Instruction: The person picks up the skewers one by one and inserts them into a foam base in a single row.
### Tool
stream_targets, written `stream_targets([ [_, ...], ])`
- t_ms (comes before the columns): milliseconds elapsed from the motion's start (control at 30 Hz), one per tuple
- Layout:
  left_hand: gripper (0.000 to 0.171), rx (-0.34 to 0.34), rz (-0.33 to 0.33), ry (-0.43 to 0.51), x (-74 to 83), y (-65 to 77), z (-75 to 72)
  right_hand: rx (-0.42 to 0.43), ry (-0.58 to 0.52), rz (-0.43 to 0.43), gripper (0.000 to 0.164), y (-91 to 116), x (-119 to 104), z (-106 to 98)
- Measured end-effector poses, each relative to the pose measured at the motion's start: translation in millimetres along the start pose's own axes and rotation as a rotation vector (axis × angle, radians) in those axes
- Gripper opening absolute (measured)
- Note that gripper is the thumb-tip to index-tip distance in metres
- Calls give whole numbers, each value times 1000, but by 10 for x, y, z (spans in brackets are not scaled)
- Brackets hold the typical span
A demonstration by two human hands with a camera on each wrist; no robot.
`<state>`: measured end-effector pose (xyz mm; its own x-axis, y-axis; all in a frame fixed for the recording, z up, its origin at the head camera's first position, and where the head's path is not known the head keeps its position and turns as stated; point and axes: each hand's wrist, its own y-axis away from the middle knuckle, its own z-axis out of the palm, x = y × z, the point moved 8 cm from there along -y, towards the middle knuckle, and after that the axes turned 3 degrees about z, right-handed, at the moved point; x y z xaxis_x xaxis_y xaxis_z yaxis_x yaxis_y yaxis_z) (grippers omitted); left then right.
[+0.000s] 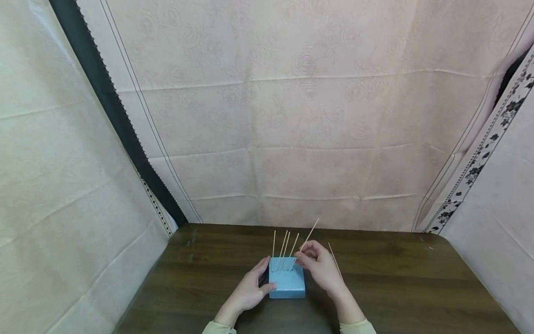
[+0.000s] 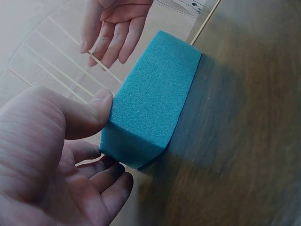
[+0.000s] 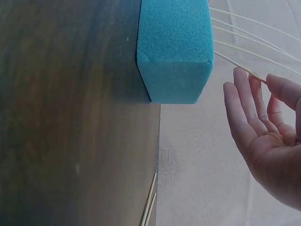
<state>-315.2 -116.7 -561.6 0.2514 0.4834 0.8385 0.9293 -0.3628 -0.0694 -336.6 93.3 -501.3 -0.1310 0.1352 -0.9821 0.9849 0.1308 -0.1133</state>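
A blue foam block stands on the table, with several thin wooden skewers rising from its top. My left hand grips the block at its left side, thumb against one face and the other fingers around the corner. Between thumb and forefinger, my right hand pinches another skewer that leans to the right. In the right wrist view, this skewer meets the block's top at its near end; how deep it goes is hidden. The right hand's remaining fingers are loosely extended.
Loose skewers lie on the brown wooden table, to the right of the block. Pale patterned cloth hangs behind the table's far edge, with more cloth along the left and right sides.
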Motion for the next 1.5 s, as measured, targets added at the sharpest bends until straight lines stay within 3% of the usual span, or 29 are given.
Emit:
stream_targets([
  [1200, 82, -7, 1, 28, -25, 7, 2, 12, 155, -37, 14, -13, 13, 50],
  [1500, 83, -10, 11, 39, 5, 0, -3, 37, 94, -39, 19, -9, -29, 12],
])
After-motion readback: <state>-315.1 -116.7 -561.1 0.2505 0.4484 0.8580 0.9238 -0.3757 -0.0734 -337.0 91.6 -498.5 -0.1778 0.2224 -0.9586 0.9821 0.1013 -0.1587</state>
